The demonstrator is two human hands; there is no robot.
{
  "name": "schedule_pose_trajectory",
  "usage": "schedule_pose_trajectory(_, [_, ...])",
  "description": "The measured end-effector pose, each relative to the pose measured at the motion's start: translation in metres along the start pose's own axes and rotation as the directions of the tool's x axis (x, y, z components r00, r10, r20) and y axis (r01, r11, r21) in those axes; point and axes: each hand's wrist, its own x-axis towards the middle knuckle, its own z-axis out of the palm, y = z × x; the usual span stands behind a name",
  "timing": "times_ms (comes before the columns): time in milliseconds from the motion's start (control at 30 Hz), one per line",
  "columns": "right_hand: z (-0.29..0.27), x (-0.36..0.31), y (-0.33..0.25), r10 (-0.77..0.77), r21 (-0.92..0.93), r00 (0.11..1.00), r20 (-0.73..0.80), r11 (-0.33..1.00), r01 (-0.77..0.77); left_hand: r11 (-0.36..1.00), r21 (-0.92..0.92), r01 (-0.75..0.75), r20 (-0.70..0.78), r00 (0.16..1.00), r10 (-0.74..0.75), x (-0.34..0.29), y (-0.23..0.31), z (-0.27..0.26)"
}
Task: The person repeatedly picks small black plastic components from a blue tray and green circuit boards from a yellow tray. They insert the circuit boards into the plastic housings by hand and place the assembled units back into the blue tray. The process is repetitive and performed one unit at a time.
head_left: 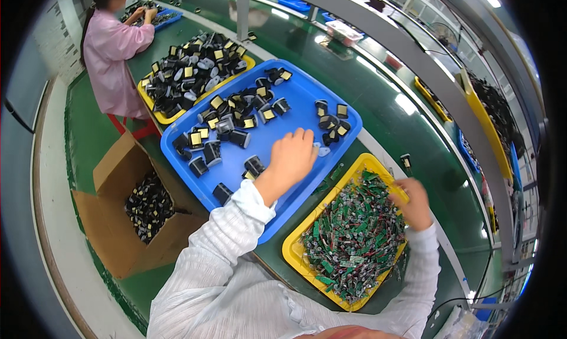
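Note:
My left hand (292,159) is over the right part of a large blue tray (269,224), its fingers curled down and together. What they hold, if anything, is hidden under the hand. A small light-grey plastic piece (323,151) shows right beside those fingers. Black plastic housings with yellow squares (236,111) lie in loose groups in the tray, with a smaller group (333,123) at its right. My right hand (413,203) is at the right rim of a yellow tray (293,253) heaped with small green circuit boards with wires (354,238). Motion smears its fingers.
Behind the blue tray, another yellow tray (251,62) is piled with black housings. An open cardboard box (109,215) of similar parts stands at the left. One part (406,160) lies on the green surface. A co-worker in pink (112,43) handles parts at far left. A metal frame (437,85) crosses the right.

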Motion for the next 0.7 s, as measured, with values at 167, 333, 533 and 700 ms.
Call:
schedule_pose_trajectory(167, [0.038,-0.046,-0.083,-0.213,0.04,0.949,0.231,0.977,0.209,0.884,-0.398,-0.244,-0.059,0.969,0.241,-0.018,0.036,0.0])
schedule_pose_trajectory(333, [0.05,-0.052,-0.081,-0.163,0.035,0.961,0.224,0.987,0.159,0.81,-0.47,-0.351,-0.048,0.926,0.374,-0.025,0.051,-0.001])
schedule_pose_trajectory(533, [0.058,-0.053,-0.076,-0.152,0.097,0.988,0.006,0.984,0.151,0.776,-0.527,-0.347,-0.025,0.919,0.394,-0.026,0.055,-0.002])
schedule_pose_trajectory(700, [0.075,-0.049,-0.097,-0.092,0.129,0.988,0.125,0.989,0.076,0.763,-0.522,-0.381,0.01,0.892,0.451,-0.029,0.061,0.005])
